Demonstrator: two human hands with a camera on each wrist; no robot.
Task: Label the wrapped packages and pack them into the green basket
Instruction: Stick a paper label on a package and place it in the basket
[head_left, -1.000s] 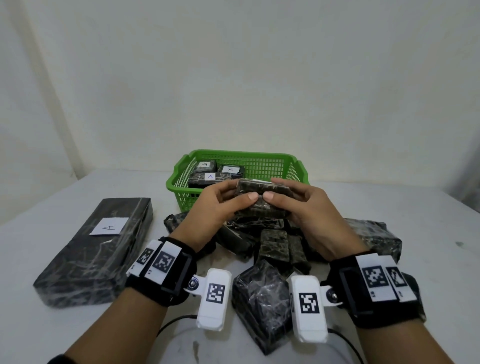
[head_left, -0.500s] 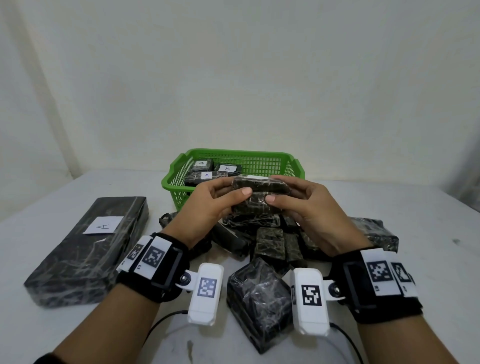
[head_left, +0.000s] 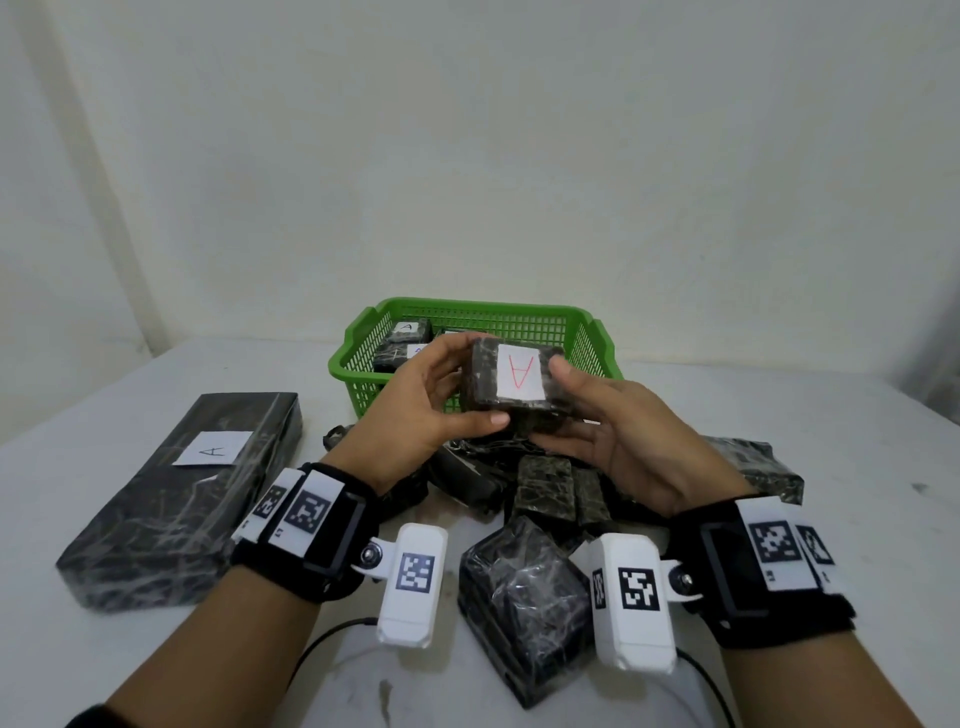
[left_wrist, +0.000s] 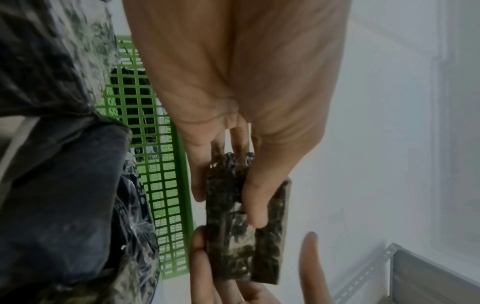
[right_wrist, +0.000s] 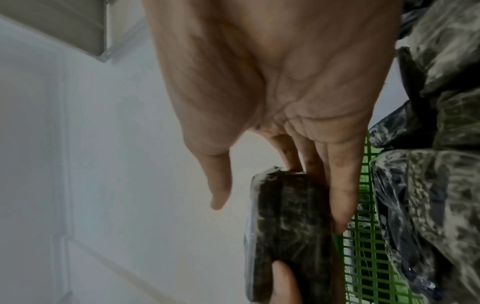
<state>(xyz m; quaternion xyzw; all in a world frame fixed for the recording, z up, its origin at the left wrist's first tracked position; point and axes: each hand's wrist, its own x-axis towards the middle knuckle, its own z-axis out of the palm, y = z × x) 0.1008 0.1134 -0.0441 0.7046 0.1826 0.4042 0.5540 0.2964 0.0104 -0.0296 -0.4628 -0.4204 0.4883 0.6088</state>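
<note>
A small dark wrapped package (head_left: 483, 376) is held up in front of the green basket (head_left: 467, 307), its white label (head_left: 521, 379) with a red "A" tilted toward me. My left hand (head_left: 467, 395) pinches its left side, thumb on the near face and fingers behind, as the left wrist view shows on the package (left_wrist: 233, 236). My right hand (head_left: 566, 410) lays straight fingers along the back of the package (right_wrist: 291, 226), and its thumb stands apart from it. Labelled packages (head_left: 410, 330) lie in the basket's left part.
Several unlabelled dark packages (head_left: 545, 488) are piled on the white table below my hands, with a bigger one (head_left: 524, 597) nearest me and another (head_left: 753, 467) at the right. A long package labelled "A" (head_left: 182, 499) lies at the left. The basket wall (left_wrist: 168, 185) is close behind the hands.
The package was held flat with its label edge-on. It has been tipped up so the label faces me. My right thumb has come off its top.
</note>
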